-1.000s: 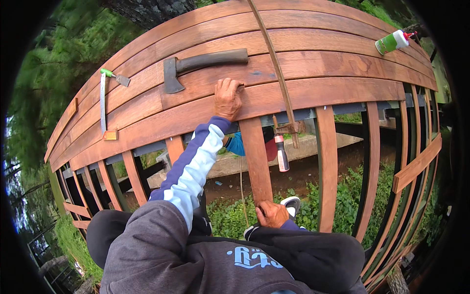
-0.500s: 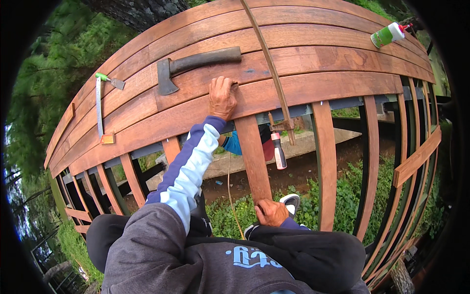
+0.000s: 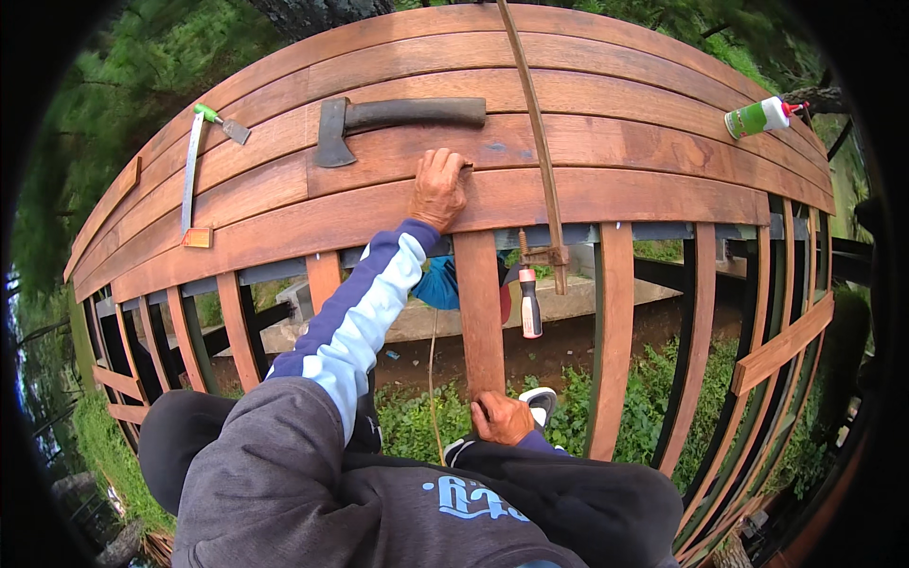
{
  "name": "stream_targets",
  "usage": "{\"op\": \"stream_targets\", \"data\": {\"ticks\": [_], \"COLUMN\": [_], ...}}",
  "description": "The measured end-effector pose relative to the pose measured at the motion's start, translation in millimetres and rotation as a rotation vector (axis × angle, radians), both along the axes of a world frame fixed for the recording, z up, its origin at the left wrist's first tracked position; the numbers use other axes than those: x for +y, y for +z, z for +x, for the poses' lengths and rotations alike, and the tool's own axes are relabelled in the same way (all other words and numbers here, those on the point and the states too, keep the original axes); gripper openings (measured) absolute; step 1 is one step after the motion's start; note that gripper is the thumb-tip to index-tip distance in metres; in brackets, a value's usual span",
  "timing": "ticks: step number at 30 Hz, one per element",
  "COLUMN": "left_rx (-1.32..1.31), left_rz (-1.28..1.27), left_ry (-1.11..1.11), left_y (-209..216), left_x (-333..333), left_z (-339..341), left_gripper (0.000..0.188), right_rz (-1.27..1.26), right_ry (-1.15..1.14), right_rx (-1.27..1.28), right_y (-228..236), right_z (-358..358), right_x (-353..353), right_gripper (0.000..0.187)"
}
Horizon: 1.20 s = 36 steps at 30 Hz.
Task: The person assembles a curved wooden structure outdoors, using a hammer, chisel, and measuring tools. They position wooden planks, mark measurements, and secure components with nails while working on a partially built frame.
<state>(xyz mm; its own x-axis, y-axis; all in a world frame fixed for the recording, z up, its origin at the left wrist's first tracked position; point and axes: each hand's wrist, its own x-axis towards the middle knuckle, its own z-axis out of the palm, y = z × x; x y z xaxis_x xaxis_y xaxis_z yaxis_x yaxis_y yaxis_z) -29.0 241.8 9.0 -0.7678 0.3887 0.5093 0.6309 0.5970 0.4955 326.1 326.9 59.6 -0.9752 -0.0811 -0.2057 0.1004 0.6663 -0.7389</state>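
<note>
My left hand rests on the nearest reddish-brown deck board with its fingers curled. A small dark tip shows beside the fingers, too small to name. My right hand is wrapped over the near part of a wooden joist that runs toward me. Beyond my left hand lies an axe, head to the left. A bar clamp crosses the boards to the right of that hand, its black-and-white handle hanging below the board edge.
A try square and green-handled scraper lie at left, a glue bottle at far right. Open gaps between joists show plants below. Someone's blue clothing shows under the deck. A short board crosses the right joists.
The view has shifted slightly, so the deck and tools appear displaced. Both hands keep their places on the board and the joist.
</note>
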Motion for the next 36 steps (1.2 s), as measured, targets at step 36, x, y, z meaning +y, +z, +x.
{"op": "stream_targets", "data": {"ticks": [36], "left_rx": [0.064], "left_rz": [-0.062], "left_ry": [0.071], "left_y": [-2.6], "left_x": [-3.1], "left_z": [0.7], "left_gripper": [0.013], "right_rz": [-0.033], "right_ry": [0.013], "right_rx": [-0.009], "right_y": [-2.3], "right_z": [-1.7], "right_x": [-2.2], "right_gripper": [0.01]}}
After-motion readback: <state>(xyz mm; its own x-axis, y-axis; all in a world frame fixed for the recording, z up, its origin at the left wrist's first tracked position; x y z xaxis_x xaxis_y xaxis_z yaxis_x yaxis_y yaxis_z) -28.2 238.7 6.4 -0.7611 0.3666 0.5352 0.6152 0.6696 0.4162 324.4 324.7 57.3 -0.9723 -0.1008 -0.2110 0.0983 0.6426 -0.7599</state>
